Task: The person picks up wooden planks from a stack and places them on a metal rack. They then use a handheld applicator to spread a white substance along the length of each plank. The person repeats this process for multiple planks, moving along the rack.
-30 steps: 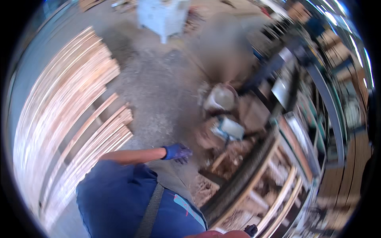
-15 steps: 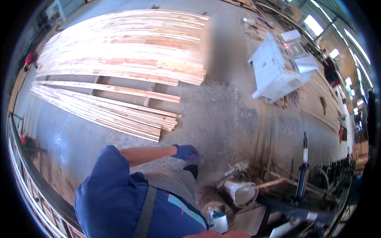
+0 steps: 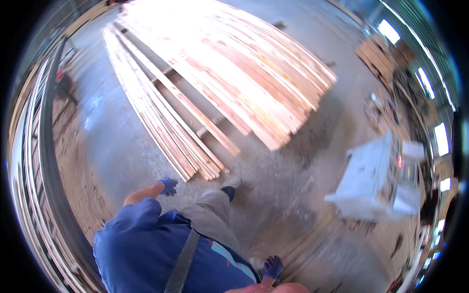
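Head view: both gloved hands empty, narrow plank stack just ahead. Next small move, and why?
Probably one more step forward and a reach down with the left hand to the near end of the narrow plank stack. That hand hangs free, close beside those board ends, and the lead foot already points at them. The right hand sits low by the body, also holding nothing.

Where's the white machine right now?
In the head view the white machine stands on the concrete floor at the right, just past the near end of the big plank stack.
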The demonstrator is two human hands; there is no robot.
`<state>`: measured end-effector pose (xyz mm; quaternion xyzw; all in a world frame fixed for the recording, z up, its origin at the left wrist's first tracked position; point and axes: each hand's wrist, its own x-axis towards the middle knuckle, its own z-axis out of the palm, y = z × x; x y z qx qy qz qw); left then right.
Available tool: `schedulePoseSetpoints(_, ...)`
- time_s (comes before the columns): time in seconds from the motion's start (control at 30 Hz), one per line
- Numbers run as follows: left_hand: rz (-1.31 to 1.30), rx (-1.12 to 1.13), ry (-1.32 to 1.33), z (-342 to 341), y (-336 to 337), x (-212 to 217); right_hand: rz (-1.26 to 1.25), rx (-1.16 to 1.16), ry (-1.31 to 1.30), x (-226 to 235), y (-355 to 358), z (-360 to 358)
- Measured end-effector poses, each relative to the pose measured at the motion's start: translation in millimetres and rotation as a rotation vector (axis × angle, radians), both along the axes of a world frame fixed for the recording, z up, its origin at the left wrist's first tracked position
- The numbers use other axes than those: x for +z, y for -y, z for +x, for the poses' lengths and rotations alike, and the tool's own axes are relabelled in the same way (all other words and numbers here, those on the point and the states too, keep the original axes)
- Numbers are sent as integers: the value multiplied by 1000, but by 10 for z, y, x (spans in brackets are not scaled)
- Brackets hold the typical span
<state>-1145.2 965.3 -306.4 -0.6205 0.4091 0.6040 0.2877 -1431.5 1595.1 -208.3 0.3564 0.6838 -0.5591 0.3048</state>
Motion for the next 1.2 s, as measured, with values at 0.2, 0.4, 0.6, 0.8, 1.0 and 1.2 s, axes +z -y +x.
schedulePoseSetpoints(0.2,-106,123,-159,-1611,74,-40,7,247,-42,-189,1483,-2274)
schedulePoseSetpoints(0.4,-197,188,-536,-3476,444,819,-9,564,8,-429,2492,-3632)
schedulePoseSetpoints(0.6,-254,371,-510,-4187,659,1071,-84,1166,32,-1647,2269,-5153)
schedulePoseSetpoints(0.8,-250,574,-430,-4984,672,692,-105,1176,-9,-937,3528,-6373)
schedulePoseSetpoints(1.0,-194,535,-459,-6250,504,1135,-13,1038,145,-763,4367,-7291)
schedulePoseSetpoints(1.2,-2,393,-458,-7482,449,590,21,808,211,-1038,4220,-8010)
